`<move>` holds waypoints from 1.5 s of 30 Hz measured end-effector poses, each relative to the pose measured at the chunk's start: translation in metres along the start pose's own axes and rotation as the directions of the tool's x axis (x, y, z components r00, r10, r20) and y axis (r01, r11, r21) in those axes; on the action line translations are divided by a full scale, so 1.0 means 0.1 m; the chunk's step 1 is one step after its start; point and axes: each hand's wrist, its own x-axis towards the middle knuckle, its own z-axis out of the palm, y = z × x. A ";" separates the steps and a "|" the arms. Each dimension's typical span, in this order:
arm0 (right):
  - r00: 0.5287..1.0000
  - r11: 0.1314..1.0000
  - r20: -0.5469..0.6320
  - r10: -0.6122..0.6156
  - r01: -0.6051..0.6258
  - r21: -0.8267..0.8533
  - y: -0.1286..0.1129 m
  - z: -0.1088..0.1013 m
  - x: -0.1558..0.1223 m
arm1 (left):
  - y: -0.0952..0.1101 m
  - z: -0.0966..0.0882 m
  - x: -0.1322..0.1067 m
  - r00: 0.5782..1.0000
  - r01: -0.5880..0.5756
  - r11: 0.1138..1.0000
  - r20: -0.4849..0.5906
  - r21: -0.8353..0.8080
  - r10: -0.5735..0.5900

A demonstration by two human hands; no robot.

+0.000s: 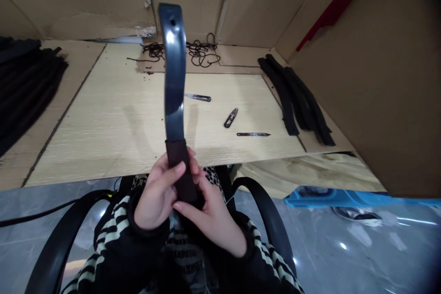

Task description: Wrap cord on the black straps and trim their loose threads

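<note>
A long, curved, glossy dark strip (174,73) stands upright in front of me, with a small hole near its top end. A dark brown sleeve (177,154) is wrapped around its lower part. My left hand (156,195) grips the sleeve from the left, thumb across its front. Lower down on the right, my right hand (215,218) holds the sleeve's bottom part, its thumb lying along the lower edge. The bottom end of the strip is hidden inside the sleeve and between my hands.
Thread snips (200,97) and a second pair of snips (231,118) lie on the table (103,124), near a slim pointed blade (253,134). Tangled dark cord (203,51) sits at the back. Dark strips (299,96) lie right; a dark pile (27,82) lies left. Cardboard walls (193,0) enclose the table.
</note>
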 end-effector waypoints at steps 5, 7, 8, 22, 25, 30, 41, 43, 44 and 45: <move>0.940 0.957 0.285 0.189 -0.241 0.160 0.14 0.03 -0.04 | 0.10 0.00 0.17 0.988 0.102 0.980 0.129 -0.173 -0.080; 0.948 0.959 0.242 0.205 -0.244 0.145 0.18 0.04 -0.06 | 0.05 -0.04 0.19 0.983 0.151 0.973 0.133 -0.175 -0.129; 0.958 0.968 0.209 0.194 -0.221 0.119 0.18 0.05 -0.06 | 0.03 -0.05 0.18 0.982 0.164 0.971 0.118 -0.172 -0.145; 0.980 0.997 0.193 0.047 -0.034 -0.072 0.15 0.13 -0.12 | 0.21 0.00 0.01 0.992 0.118 0.978 -0.023 -0.172 -0.123; 0.970 0.995 0.232 0.070 -0.051 -0.091 0.20 0.14 -0.16 | 0.38 -0.06 0.05 0.998 0.042 0.982 -0.036 -0.185 -0.049; 0.969 0.990 0.233 0.079 -0.048 -0.136 0.20 0.14 -0.17 | 0.48 -0.10 0.10 0.998 -0.064 0.982 -0.023 -0.178 0.061; 0.981 0.998 0.196 0.004 0.008 -0.062 0.16 0.12 -0.12 | -0.04 -0.03 -0.09 0.993 0.097 0.986 -0.048 -0.133 -0.105; 0.979 0.995 0.200 0.036 -0.017 -0.096 0.18 0.13 -0.15 | 0.08 -0.03 -0.06 0.995 0.083 0.988 -0.042 -0.134 -0.089; 0.978 0.993 0.203 0.056 -0.033 -0.115 0.20 0.14 -0.16 | 0.17 -0.04 -0.02 0.997 0.065 0.988 -0.038 -0.141 -0.071; 0.976 0.990 0.206 0.073 -0.046 -0.130 0.21 0.15 -0.18 | 0.26 -0.06 0.02 0.998 0.048 0.987 -0.038 -0.154 -0.054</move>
